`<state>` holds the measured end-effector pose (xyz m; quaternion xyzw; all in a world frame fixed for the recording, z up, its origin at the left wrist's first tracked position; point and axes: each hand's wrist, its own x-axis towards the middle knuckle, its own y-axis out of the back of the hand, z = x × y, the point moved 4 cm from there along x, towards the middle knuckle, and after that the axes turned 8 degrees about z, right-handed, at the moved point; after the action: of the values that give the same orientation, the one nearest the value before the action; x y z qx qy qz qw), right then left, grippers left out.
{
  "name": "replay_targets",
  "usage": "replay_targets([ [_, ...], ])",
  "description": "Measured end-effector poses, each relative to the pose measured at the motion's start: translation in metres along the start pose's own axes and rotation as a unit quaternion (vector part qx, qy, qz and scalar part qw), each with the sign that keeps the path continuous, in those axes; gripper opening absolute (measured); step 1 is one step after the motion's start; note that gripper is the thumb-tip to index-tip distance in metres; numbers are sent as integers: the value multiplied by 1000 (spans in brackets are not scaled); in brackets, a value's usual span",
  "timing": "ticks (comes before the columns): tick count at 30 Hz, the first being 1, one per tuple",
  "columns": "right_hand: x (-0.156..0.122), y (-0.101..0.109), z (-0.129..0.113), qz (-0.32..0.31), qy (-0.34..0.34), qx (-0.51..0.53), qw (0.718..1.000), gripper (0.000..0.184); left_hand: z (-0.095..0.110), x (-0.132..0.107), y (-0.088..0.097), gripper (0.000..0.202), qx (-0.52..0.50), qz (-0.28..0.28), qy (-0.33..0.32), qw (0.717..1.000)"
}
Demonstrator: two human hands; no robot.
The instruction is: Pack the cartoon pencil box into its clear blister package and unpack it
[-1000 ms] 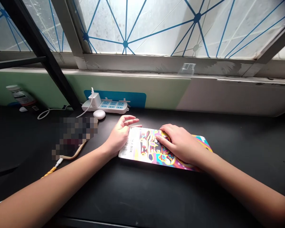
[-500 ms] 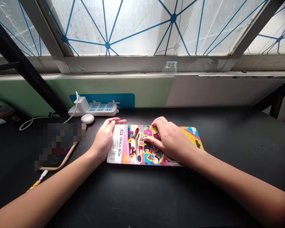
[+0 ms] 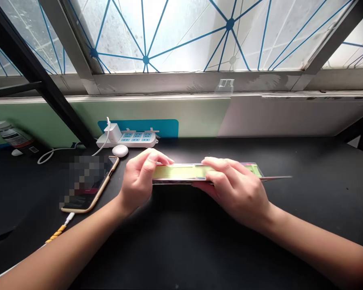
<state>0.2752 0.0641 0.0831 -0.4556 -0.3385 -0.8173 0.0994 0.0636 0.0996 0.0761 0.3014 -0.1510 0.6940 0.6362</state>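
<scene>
A packaged pencil box (image 3: 180, 172) is tipped up between my hands, with a long yellow-green edge facing me. Its printed front, now turned out of sight, shows only as a thin line along the bottom. At the box's left end, my left hand (image 3: 140, 173) grips it with curled fingers, the thumb near the upper edge. My right hand (image 3: 237, 181) clasps the right half, fingers over the top and thumb underneath. Past that hand, a thin flat card flap (image 3: 276, 178) sticks out to the right.
A phone (image 3: 87, 185) lies left of my left arm, with a charging cable (image 3: 59, 233) attached. Behind it are a white round case (image 3: 120, 151), a power strip (image 3: 139, 139) with a plug, and a bottle (image 3: 13, 136). A black slanting frame bar (image 3: 48, 88) crosses the left side.
The pencil box has been rotated so its edge shows instead of its printed front. My right hand has moved from lying on top to gripping around it. The view has shifted slightly left.
</scene>
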Motion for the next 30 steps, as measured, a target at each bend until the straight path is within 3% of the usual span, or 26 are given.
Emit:
replay_targets([
  [2, 0, -2, -11, -24, 20, 8, 999, 15, 13, -1, -6, 28, 121, -96, -107, 982],
  [4, -3, -7, -23, -44, 54, 3, 998, 20, 18, -8, -17, 19, 238, -211, -192, 928],
  [7, -10, -16, -38, -75, 107, 2, 991, 27, 10, -18, -29, 28, 320, -310, -202, 872],
  [12, -16, -22, -42, -115, 135, 49, 983, 24, -12, -20, -28, 60, 352, -337, -136, 863],
  [15, -19, -25, -36, -128, 117, 103, 980, 17, -17, -18, -25, 62, 365, -343, -114, 858],
  [20, -23, -35, -25, -131, 12, 200, 971, 26, -18, -19, -26, 69, 391, -341, -112, 847],
  [27, -22, -38, -25, -167, -42, 227, 959, 14, -23, -20, -26, 68, 397, -334, -115, 847],
  [30, -24, -40, -24, -205, -70, 219, 951, 27, -24, -20, -26, 68, 395, -335, -116, 847],
])
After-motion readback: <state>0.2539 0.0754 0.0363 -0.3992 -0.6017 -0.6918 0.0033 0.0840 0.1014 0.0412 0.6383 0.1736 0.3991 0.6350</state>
